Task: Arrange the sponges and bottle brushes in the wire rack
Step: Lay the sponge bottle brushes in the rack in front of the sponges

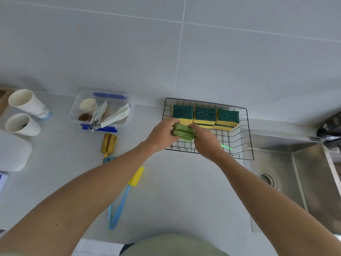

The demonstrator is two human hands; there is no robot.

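A black wire rack [245,126] stands on the counter against the wall. Three stacks of yellow sponges with green tops [205,115] fill its back row. Both hands hold a green bottle brush [184,132] over the rack's front left part: my left hand [162,134] grips the sponge head from the left, my right hand [206,141] from the right. Its green handle tip [227,147] sticks out to the right past my right hand. A brown-yellow bottle brush [108,141] and a yellow-headed brush with a blue handle [123,196] lie on the counter to the left.
A clear plastic box with blue clips [103,109] holding utensils sits left of the rack. Two white cups [24,115] stand at the far left, next to a white board [13,150]. A steel sink [295,172] lies right of the rack.
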